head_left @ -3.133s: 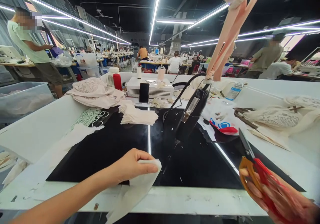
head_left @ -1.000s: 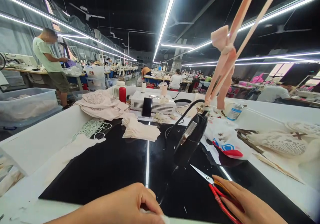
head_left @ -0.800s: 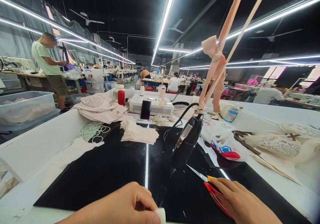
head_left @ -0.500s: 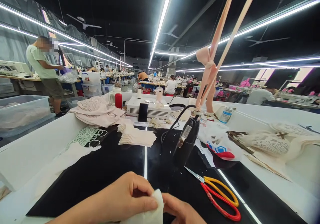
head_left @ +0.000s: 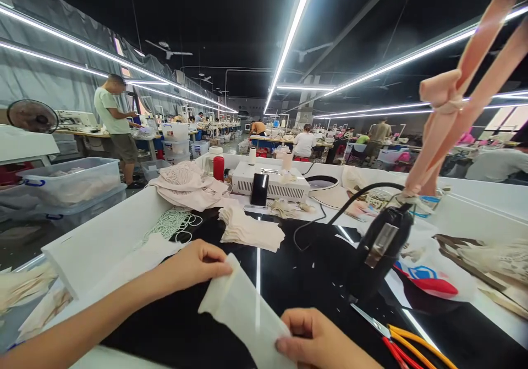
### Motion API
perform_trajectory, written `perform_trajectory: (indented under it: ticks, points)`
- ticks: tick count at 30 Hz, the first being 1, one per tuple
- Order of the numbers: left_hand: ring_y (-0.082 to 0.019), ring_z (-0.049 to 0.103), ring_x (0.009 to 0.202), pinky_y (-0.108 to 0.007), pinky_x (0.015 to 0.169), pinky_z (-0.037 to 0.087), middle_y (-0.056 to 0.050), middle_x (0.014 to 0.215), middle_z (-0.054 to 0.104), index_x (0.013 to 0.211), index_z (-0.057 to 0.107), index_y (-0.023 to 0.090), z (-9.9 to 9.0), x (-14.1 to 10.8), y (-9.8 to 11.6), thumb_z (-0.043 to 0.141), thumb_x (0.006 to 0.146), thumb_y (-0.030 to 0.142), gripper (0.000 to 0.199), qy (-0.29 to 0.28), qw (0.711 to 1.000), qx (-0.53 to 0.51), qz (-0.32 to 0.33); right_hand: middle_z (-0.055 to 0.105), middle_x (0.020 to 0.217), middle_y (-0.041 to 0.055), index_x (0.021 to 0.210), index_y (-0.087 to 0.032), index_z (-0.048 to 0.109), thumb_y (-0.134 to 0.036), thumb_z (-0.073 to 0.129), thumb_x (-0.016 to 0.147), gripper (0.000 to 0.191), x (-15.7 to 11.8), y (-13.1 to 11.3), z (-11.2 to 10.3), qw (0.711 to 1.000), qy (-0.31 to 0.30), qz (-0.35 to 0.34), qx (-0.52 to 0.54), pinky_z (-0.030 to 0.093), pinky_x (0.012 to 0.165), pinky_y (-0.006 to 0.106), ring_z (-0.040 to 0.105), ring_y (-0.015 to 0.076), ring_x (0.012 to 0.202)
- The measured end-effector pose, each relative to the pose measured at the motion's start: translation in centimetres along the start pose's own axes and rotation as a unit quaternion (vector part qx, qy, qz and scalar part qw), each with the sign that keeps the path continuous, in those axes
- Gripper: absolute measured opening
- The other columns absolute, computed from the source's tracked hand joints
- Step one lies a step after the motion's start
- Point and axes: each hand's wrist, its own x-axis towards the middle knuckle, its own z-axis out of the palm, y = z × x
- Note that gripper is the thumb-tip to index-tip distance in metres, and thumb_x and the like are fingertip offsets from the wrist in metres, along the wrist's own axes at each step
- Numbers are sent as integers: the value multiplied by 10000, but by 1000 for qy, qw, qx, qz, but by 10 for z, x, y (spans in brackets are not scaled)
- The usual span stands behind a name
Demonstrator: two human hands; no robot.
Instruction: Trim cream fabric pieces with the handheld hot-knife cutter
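Currently we hold a thin white cloth (head_left: 241, 306) over the near part of the black board (head_left: 165, 330), slanting from upper left to lower right. Main hazard, in our judgement: distortion. The cloth looks light and sheer, so an uneven pull between the two pinches could stretch or skew it, and a loose pinch could let one edge slip and fold over. Second hazard: the scissors (head_left: 373, 320) lie on the board just beyond the right hand (head_left: 319, 341), blades toward the black device (head_left: 385, 242); a wide sweep on that side could knock them or snag the cloth on a tip. Third: small scraps (head_left: 312, 265) dot the board, and we suspect they would cling if the cloth were dragged across them. Swinging the device on its pink straps (head_left: 443, 121) could also disturb the work. Grip: thumb and fingers of the left hand (head_left: 187, 267) are closed on the upper end, near a corner; those of the right hand are closed on the right edge, lower down. The cloth spans the gap between them, its lower part running out of view. We cannot tell whether its underside touches the board.
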Motion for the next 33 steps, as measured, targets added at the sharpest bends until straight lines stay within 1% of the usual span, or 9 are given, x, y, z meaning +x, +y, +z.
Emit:
perform_trajectory:
  ticks: [3, 6, 8, 11, 14, 19, 25, 28, 33]
  points:
    - [53, 337, 464, -114, 487, 194, 60, 483, 474, 867, 702, 113, -25, 25, 20, 653, 627, 837, 764, 65, 997, 19, 46, 544, 567, -6, 913, -112, 604, -575, 761, 768, 510, 21, -30, -16, 987, 128, -94, 8, 262, 404, 159, 364, 47, 428]
    - [63, 416, 552, -89, 542, 296, 31, 746, 677, 970, 700, 146, -48, 54, 41, 580, 719, 783, 695, 151, 980, 25, 123, 696, 890, 91, 1055, -97, 652, -624, 758, 772, 607, 54, -60, -38, 948, 247, -201, -5, 521, 671, 219, 619, 116, 725]
    - [65, 539, 761, -57, 716, 427, 17, 1012, 726, 1057, 697, 181, -57, 75, 48, 569, 780, 699, 601, 208, 960, 31, 184, 694, 1079, 128, 1166, -110, 645, -661, 668, 827, 647, 81, -74, -54, 899, 339, -274, -24, 543, 937, 330, 661, 209, 1033]
    - [40, 586, 1069, -147, 1094, 519, 3, 1209, 689, 1089, 694, 186, -60, 104, 40, 555, 810, 661, 568, 238, 941, 57, 233, 679, 1158, 141, 1165, -120, 672, -610, 562, 901, 567, 119, -81, -73, 827, 429, -346, -105, 462, 1054, 415, 616, 259, 1112]
    - [4, 593, 1131, -293, 1286, 496, -21, 1205, 686, 1078, 694, 165, -52, 127, 11, 485, 771, 763, 704, 198, 952, 95, 214, 673, 1181, 150, 1100, -105, 700, -445, 493, 954, 425, 145, -71, -84, 801, 425, -366, -209, 447, 1058, 423, 600, 265, 1136]
    - [-22, 582, 1250, -383, 1411, 422, -38, 1293, 661, 1143, 683, 191, -37, 141, -39, 401, 737, 825, 804, 122, 970, 151, 149, 700, 1175, 131, 1086, -89, 718, -121, 426, 955, 321, 156, -43, -86, 808, 352, -299, -366, 471, 1071, 427, 639, 235, 1135]
    - [-6, 448, 1487, -329, 1507, 284, 74, 1518, 517, 1330, 575, 375, -44, 116, -39, 296, 854, 684, 632, 134, 962, 203, 124, 601, 1416, 165, 1356, -88, 662, 106, 287, 823, 680, 133, -44, -62, 771, 329, -212, -502, 477, 1073, 528, 567, 344, 1266]
    - [-9, 513, 1390, -204, 1373, 386, 154, 1475, 539, 1281, 585, 473, -65, 92, -38, 303, 865, 632, 528, 187, 949, 240, 78, 526, 1505, 191, 1458, -67, 592, 116, 266, 812, 746, 112, -47, -43, 757, 319, -198, -536, 472, 1080, 556, 529, 382, 1318]
    - [6, 477, 849, -185, 947, 460, -21, 1086, 672, 1087, 674, 206, -109, 55, -70, 524, 827, 562, 466, 273, 905, 314, -89, 570, 1475, 107, 1396, -166, 660, 13, 335, 935, 591, 79, -33, -11, 764, 251, -245, -541, 475, 1137, 436, 566, 284, 1318]
